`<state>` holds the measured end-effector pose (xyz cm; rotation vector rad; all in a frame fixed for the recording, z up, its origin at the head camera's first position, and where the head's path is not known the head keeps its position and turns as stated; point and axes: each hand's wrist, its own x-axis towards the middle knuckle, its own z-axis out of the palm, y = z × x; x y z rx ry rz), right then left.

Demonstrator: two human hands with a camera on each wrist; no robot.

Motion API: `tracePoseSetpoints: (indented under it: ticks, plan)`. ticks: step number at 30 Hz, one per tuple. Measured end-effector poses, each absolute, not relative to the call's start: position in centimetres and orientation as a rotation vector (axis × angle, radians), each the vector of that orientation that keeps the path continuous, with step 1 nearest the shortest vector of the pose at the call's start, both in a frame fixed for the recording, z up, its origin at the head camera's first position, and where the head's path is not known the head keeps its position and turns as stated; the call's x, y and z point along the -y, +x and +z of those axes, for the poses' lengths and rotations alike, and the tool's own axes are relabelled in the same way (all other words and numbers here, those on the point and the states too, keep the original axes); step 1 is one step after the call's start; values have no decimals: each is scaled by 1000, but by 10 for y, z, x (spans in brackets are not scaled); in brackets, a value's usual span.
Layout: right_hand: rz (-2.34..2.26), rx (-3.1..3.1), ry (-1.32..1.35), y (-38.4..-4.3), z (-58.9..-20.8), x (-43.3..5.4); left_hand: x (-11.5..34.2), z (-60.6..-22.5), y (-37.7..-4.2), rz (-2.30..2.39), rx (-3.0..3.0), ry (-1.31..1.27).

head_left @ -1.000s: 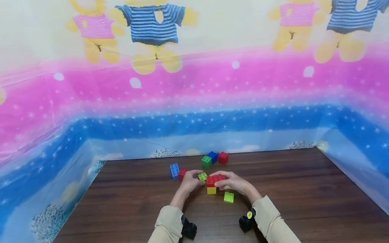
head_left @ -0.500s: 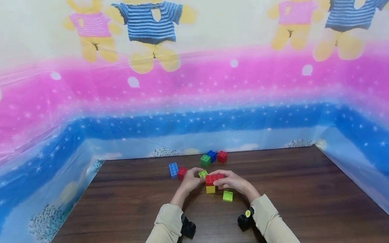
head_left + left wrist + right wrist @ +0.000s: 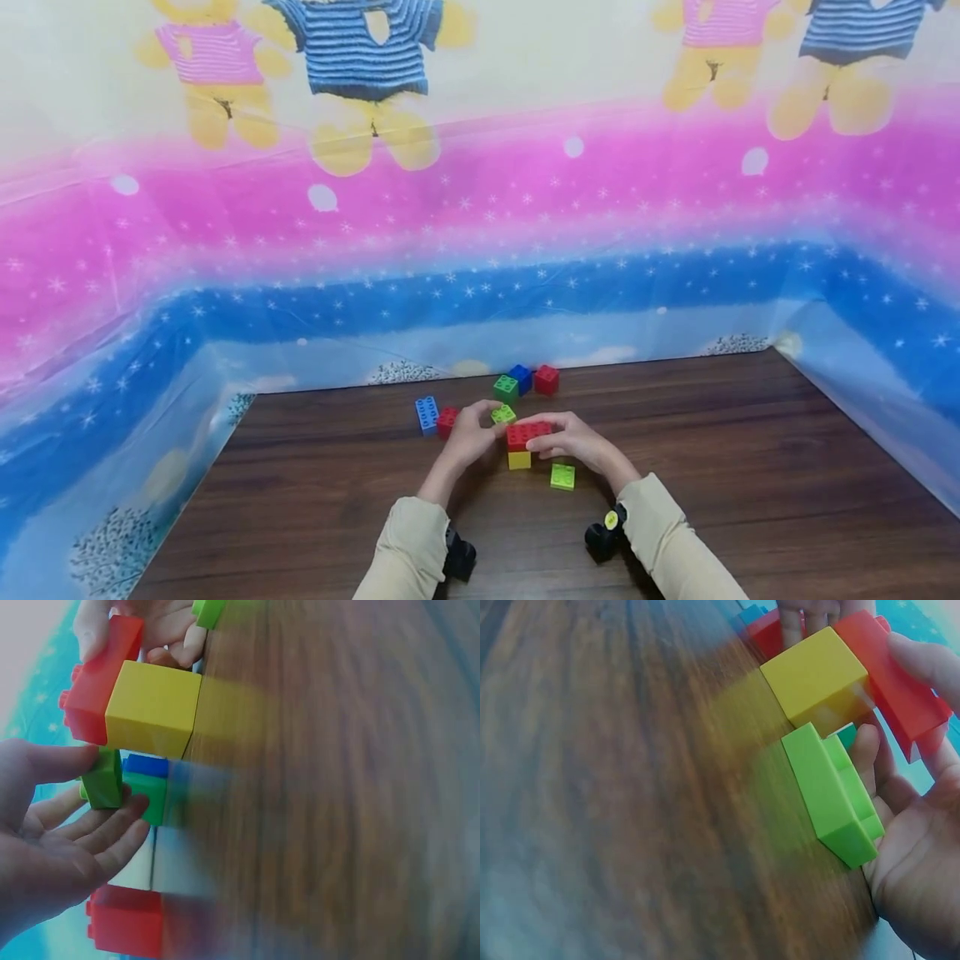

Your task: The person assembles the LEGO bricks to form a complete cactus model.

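My left hand [image 3: 470, 435] pinches a small lime-green brick [image 3: 103, 778] between thumb and fingers, above the table and close beside a stack. That stack is a long red brick [image 3: 528, 435] on top of a yellow brick [image 3: 519, 460], the red one overhanging to the right. With thumb and fingers my right hand [image 3: 573, 442] grips the overhanging end of the red brick. In the right wrist view the yellow brick's underside edge sits at the tabletop. A second lime-green brick [image 3: 829, 796], flat and studded, lies on the table just in front of the right hand.
Behind the hands stand a green brick [image 3: 506, 389], a dark blue brick [image 3: 521, 378] and a red brick [image 3: 547, 380]. Left of my left hand lie a blue brick [image 3: 427, 415] and another red brick [image 3: 447, 422]. A printed cloth [image 3: 480, 292] borders the wooden table [image 3: 300, 508].
My left hand has lifted the lime-green brick slightly and moved it a little farther back beside the stack. The right hand keeps its grip on the red brick. The head view has shifted slightly.
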<state>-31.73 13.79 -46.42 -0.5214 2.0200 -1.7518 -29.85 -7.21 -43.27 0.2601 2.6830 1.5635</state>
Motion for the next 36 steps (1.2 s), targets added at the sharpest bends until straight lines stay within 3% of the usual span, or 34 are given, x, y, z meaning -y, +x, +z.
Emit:
tracePoseSetpoints:
  ticks: [36]
  plan:
    - [-1749,-2042,-498,-315,-464,-137,79,-412,-280,1495,-2642,528]
